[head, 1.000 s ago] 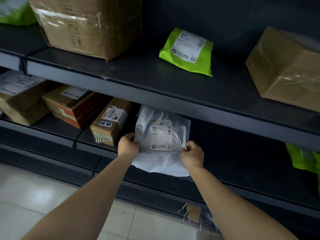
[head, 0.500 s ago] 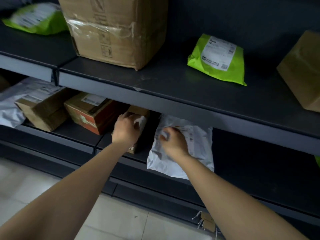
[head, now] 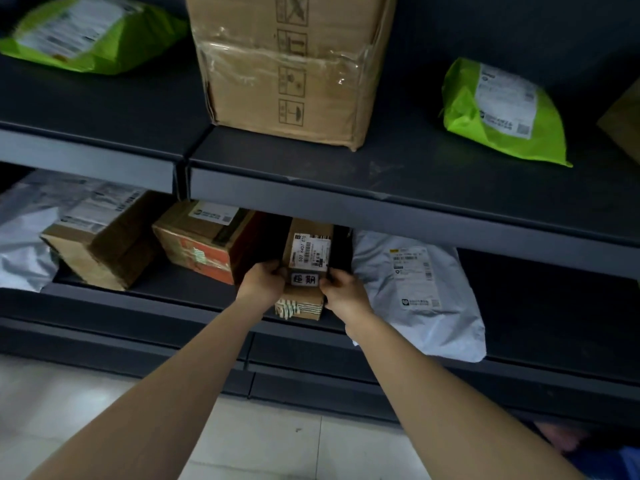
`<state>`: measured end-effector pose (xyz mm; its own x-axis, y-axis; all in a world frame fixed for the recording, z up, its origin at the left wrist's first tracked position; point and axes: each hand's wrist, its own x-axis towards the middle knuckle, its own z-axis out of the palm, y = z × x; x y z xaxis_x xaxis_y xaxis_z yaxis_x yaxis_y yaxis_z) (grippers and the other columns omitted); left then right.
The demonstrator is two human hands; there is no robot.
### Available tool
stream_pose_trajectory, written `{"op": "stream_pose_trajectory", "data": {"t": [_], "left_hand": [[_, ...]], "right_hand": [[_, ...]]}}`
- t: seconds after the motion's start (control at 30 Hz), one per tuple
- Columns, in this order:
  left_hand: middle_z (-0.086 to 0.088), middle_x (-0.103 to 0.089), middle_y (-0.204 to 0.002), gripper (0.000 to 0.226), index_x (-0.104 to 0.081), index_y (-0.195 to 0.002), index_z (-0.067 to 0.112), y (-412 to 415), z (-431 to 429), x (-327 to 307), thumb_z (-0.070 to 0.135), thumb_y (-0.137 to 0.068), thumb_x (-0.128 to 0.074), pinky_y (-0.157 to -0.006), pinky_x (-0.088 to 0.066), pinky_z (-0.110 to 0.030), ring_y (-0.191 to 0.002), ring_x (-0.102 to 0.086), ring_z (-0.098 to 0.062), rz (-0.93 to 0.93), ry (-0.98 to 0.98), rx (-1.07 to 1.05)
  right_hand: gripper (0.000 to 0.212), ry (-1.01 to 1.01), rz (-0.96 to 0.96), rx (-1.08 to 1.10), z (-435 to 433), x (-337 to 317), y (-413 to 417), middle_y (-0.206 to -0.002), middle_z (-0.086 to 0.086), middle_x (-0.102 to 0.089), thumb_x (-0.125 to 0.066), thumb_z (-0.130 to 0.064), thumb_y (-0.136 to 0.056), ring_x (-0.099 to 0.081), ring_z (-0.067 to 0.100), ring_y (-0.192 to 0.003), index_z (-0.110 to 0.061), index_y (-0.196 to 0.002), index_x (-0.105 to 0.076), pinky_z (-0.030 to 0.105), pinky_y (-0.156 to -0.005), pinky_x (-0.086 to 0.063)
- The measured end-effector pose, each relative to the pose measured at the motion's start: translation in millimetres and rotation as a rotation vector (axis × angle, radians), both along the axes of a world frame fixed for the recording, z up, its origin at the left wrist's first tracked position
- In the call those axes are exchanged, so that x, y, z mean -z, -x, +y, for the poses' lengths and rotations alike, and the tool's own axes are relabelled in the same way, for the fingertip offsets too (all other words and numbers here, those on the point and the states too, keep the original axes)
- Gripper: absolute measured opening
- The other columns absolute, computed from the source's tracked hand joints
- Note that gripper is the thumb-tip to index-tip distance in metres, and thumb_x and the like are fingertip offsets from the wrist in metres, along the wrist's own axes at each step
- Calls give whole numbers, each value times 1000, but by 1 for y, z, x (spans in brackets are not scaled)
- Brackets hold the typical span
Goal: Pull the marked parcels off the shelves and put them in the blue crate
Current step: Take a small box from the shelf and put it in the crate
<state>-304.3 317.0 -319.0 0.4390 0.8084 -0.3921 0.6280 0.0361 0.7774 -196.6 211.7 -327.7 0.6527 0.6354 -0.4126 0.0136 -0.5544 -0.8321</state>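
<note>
A small brown cardboard box [head: 309, 249] sits on the lower shelf [head: 194, 287], its near end at the shelf's front edge. It carries a shipping label and a white sticker with two black characters. My left hand [head: 263, 280] grips its left side and my right hand [head: 343, 287] grips its right side. A white poly mailer [head: 415, 289] lies just right of the box, overhanging the shelf edge. A patch of blue [head: 602, 462] shows at the bottom right corner; I cannot tell what it is.
The lower shelf also holds an orange-taped box [head: 204, 240], a brown box [head: 100, 244] and a silver mailer [head: 24, 244] to the left. The upper shelf [head: 381, 202] carries a large carton [head: 294, 64] and two green mailers [head: 502, 112] [head: 90, 32]. Pale tiled floor [head: 69, 410] lies below.
Both hands let go of the white mailer, which now lies on the shelf. They moved left and closed on the two sides of the small brown box. The view shifted left.
</note>
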Motion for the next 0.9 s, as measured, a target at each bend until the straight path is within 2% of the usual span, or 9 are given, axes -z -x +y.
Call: {"op": "stream_pose_trajectory", "data": {"t": [0.13,0.27,0.37,0.47,0.6,0.67,0.77,0.9], "left_hand": [[-3,-66,-114,32,-62,-126,18,17,-29,-8,19,-98,-46,-82,-46,-30,-100,-59,-22,-159,4,-30],[1,-66,-115,31,-61,-127,20,33,-72,-24,20,-99,-48,-87,-49,-34,-102,-61,-18,-256,-38,-54],[5,-67,-109,30,-63,-124,24,45,-111,-36,19,-98,-49,-81,-49,-29,-101,-62,-15,-321,-80,-51],[11,-65,-104,31,-62,-125,24,56,-155,-51,17,-98,-49,-71,-46,-18,-94,-61,-5,-349,-109,-66],[14,-65,-97,32,-61,-127,22,68,-216,-70,16,-98,-50,-68,-43,-13,-87,-59,4,-378,-138,-63],[16,-65,-97,32,-60,-127,24,73,-246,-78,17,-98,-50,-71,-46,-14,-88,-59,6,-394,-148,-43],[12,-69,-105,33,-59,-129,25,77,-285,-87,19,-98,-52,-85,-52,-26,-97,-62,-1,-428,-128,-12],[20,-69,-98,31,-63,-123,30,79,-332,-93,16,-97,-53,-81,-51,-23,-96,-65,-2,-487,-98,67]], "right_hand": [[35,-74,13,40,-26,-19,18,-119,-7,-66,-53,-20,-94,-61,15,-108,-26,-127,-61,33,-94,-51],[39,-149,48,68,-61,-29,33,-129,-4,-62,-55,-18,-95,-57,16,-118,-24,-134,-56,40,-103,-47],[39,-201,40,88,-97,-42,45,-127,-3,-63,-54,-17,-96,-59,13,-115,-25,-134,-55,38,-101,-49],[36,-261,21,80,-143,-58,57,-121,-6,-65,-52,-15,-97,-61,10,-111,-25,-132,-57,28,-95,-51],[36,-329,-36,64,-207,-75,72,-118,-10,-65,-51,-15,-98,-60,2,-106,-27,-131,-57,16,-86,-49],[38,-348,-53,95,-237,-81,77,-120,-9,-64,-51,-14,-97,-59,3,-109,-26,-133,-55,18,-90,-49],[40,-371,-68,135,-281,-90,83,-123,-9,-64,-52,-12,-97,-60,3,-110,-26,-134,-55,17,-89,-48],[41,-371,-98,198,-336,-99,90,-127,-8,-63,-52,-13,-97,-59,4,-112,-26,-137,-53,9,-82,-48]]}}
